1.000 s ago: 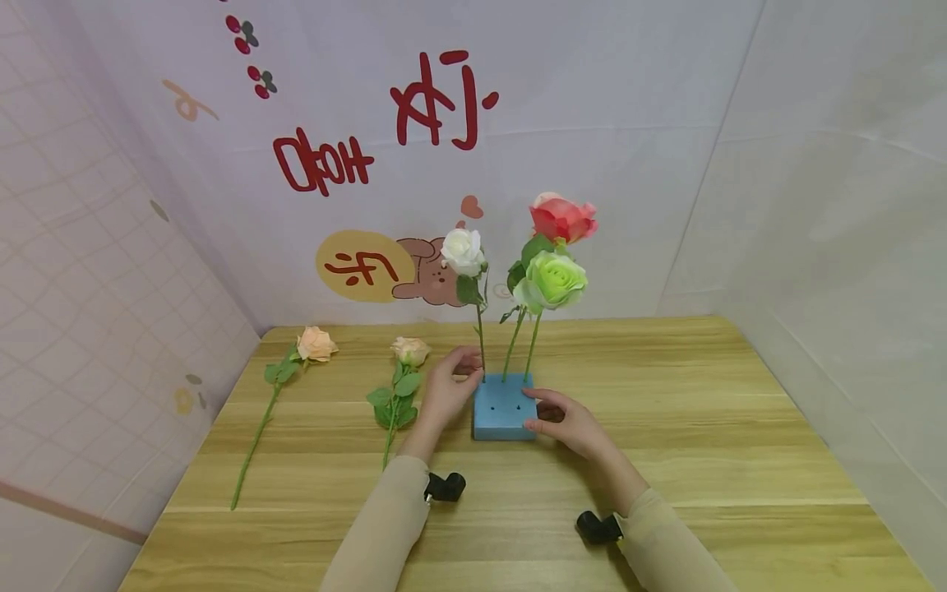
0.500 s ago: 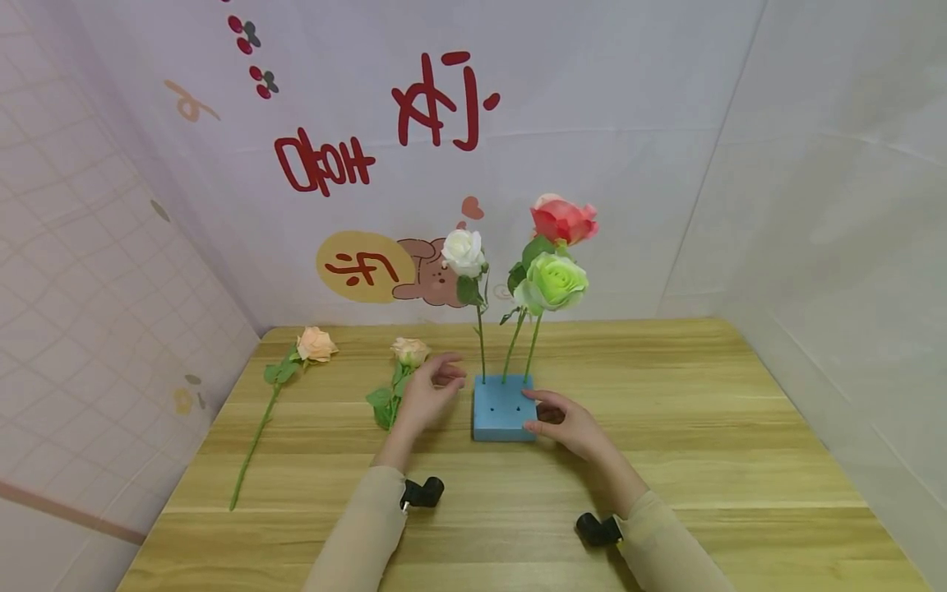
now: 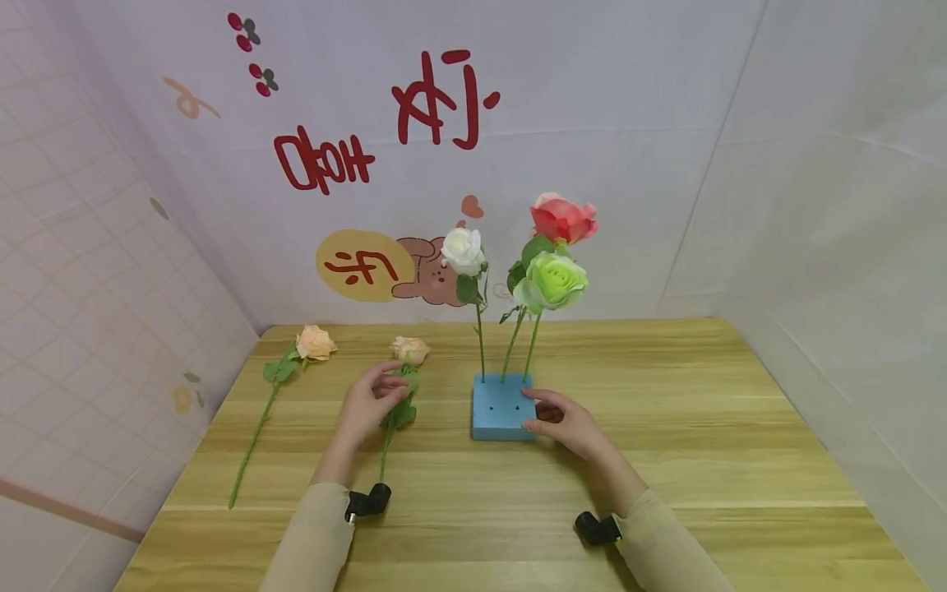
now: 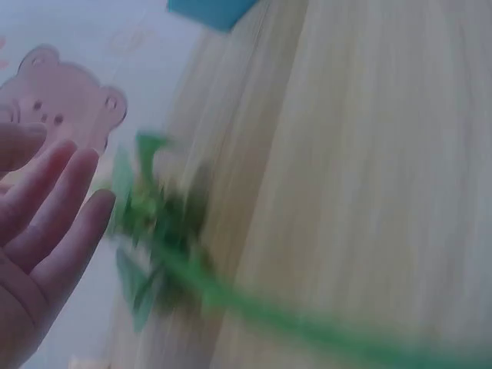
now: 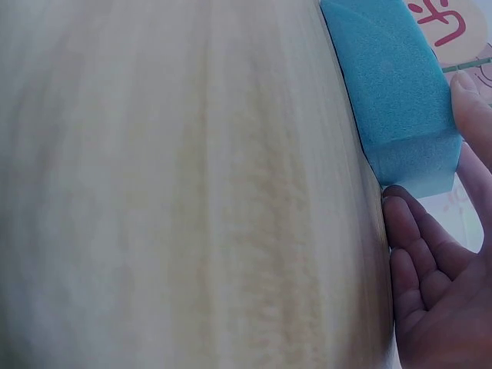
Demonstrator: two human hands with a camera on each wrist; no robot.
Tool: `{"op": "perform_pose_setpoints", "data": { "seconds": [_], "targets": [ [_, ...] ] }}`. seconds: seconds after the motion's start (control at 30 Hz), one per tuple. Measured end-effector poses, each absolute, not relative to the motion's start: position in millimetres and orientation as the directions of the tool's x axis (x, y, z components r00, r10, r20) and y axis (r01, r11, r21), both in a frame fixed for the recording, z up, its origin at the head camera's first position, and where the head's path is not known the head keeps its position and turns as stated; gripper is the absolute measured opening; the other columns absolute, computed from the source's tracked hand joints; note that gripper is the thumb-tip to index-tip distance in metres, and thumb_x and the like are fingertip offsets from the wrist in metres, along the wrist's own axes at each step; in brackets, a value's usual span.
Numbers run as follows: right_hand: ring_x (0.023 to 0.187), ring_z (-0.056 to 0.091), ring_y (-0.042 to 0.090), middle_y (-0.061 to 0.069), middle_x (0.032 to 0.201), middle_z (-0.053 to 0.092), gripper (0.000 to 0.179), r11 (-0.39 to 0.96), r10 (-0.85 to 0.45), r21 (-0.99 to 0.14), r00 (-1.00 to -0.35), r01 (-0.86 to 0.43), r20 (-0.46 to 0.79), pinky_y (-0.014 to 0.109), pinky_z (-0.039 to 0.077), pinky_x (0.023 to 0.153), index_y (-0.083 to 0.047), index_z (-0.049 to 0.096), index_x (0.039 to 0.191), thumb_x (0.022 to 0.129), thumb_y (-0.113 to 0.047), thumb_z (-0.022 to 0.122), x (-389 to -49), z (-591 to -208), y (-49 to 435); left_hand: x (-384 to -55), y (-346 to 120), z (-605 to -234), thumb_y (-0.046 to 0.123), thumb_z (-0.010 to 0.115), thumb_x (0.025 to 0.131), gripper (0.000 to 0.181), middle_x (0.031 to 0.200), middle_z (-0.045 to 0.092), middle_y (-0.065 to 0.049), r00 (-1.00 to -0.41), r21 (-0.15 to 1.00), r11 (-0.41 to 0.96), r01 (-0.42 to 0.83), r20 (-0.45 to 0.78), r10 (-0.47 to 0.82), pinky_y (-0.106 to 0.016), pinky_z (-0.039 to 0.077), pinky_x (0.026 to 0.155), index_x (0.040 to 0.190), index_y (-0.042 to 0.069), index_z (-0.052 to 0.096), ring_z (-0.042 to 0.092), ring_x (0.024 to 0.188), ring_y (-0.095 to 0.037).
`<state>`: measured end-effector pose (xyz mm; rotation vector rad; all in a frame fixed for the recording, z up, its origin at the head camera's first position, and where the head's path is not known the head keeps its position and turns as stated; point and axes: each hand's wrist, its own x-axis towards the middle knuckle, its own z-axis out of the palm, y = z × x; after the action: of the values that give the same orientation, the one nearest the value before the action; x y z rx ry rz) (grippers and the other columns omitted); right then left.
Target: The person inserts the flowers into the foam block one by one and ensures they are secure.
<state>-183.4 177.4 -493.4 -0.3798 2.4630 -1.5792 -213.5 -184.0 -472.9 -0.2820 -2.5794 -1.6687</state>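
My left hand (image 3: 373,399) is over the leaves of a peach rose (image 3: 409,350) lying on the table. In the left wrist view its fingers (image 4: 58,207) are loosely extended beside the blurred green stem (image 4: 292,323), holding nothing. My right hand (image 3: 565,423) grips the right side of a blue foam block (image 3: 503,423), thumb and fingers at its edge; the right wrist view shows the thumb (image 5: 475,115) against the foam. Standing in the block's back row are a white rose (image 3: 463,252), a green rose (image 3: 553,281) and a red-pink rose (image 3: 564,220). Two holes show in front.
Another peach rose (image 3: 316,344) lies farther left, its stem pointing toward the front. The wooden table (image 3: 666,395) is bounded by a printed white cloth (image 3: 614,123) at the back and hanging cloths at both sides. A black camera (image 3: 370,500) sits on the left wrist.
My left hand has left the white rose's stem and moved left to the nearer peach rose. The right hand and the foam block have stayed in place.
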Motion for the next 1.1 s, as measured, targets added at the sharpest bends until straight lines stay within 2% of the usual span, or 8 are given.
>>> {"op": "perform_pose_setpoints", "data": {
  "seconds": [0.1,0.23,0.5,0.7,0.87,0.97,1.1],
  "targets": [
    [0.111,0.057,0.037,0.018,0.125,0.059,0.056,0.396,-0.318,-0.912,-0.948,-0.108,-0.026,0.05,0.046,0.093,-0.004,0.054,0.141,0.09,-0.014,0.074,-184,-491,177,-210,-200,-473,0.006,0.069,0.093,0.045,0.111,0.07,-0.017,-0.988,0.891,0.426,0.154,0.132,0.081,-0.034,0.055,0.081,0.136,0.004,0.056,0.067,0.098,-0.031],
    [0.11,0.058,0.031,0.014,0.124,0.059,0.056,0.411,-0.307,-0.904,-0.952,-0.114,-0.02,0.047,0.046,0.093,-0.01,0.055,0.142,0.09,-0.018,0.075,-187,-500,179,-205,-216,-474,0.006,0.069,0.093,0.046,0.114,0.069,-0.019,-0.993,0.887,0.447,0.118,0.111,0.043,-0.029,0.055,0.079,0.137,0.005,0.055,0.066,0.1,-0.033],
    [0.11,0.058,0.027,0.01,0.124,0.06,0.057,0.401,-0.308,-0.909,-0.951,-0.113,-0.018,0.045,0.047,0.094,-0.016,0.056,0.142,0.089,-0.024,0.076,-191,-509,183,-195,-235,-477,0.005,0.069,0.093,0.05,0.114,0.067,-0.023,-0.996,0.883,0.461,0.085,0.058,0.071,-0.03,0.056,0.08,0.139,-0.001,0.052,0.066,0.101,-0.036],
    [0.11,0.058,0.029,0.011,0.123,0.06,0.057,0.407,-0.31,-0.906,-0.951,-0.117,-0.016,0.046,0.047,0.093,-0.012,0.055,0.142,0.09,-0.021,0.075,-191,-509,183,-190,-240,-481,0.006,0.073,0.09,0.055,0.117,0.065,-0.024,-0.991,0.895,0.444,0.043,-0.017,0.131,-0.031,0.057,0.078,0.139,-0.002,0.051,0.066,0.102,-0.036],
    [0.107,0.058,0.034,0.016,0.119,0.06,0.056,0.396,-0.332,-0.91,-0.943,-0.124,-0.016,0.047,0.047,0.091,-0.004,0.054,0.141,0.09,-0.014,0.074,-181,-485,177,-182,-240,-478,0.006,0.073,0.09,0.056,0.119,0.063,-0.028,-0.987,0.905,0.423,0.046,-0.026,0.162,-0.032,0.057,0.076,0.139,-0.006,0.049,0.066,0.102,-0.036],
    [0.107,0.058,0.034,0.017,0.12,0.06,0.055,0.4,-0.342,-0.908,-0.939,-0.126,-0.02,0.045,0.047,0.091,-0.002,0.053,0.141,0.091,-0.013,0.074,-176,-473,175,-178,-242,-477,0.006,0.072,0.091,0.055,0.12,0.063,-0.028,-0.988,0.91,0.414,0.025,-0.04,0.147,-0.031,0.056,0.076,0.14,-0.005,0.049,0.066,0.103,-0.035],
    [0.107,0.058,0.033,0.016,0.12,0.06,0.055,0.393,-0.333,-0.912,-0.943,-0.12,-0.019,0.046,0.047,0.092,-0.002,0.054,0.141,0.09,-0.014,0.074,-180,-481,177,-176,-252,-478,0.009,0.072,0.092,0.056,0.122,0.063,-0.025,-0.993,0.91,0.415,0.006,-0.043,0.108,-0.03,0.056,0.078,0.142,-0.002,0.049,0.065,0.105,-0.034]
  ]
}}
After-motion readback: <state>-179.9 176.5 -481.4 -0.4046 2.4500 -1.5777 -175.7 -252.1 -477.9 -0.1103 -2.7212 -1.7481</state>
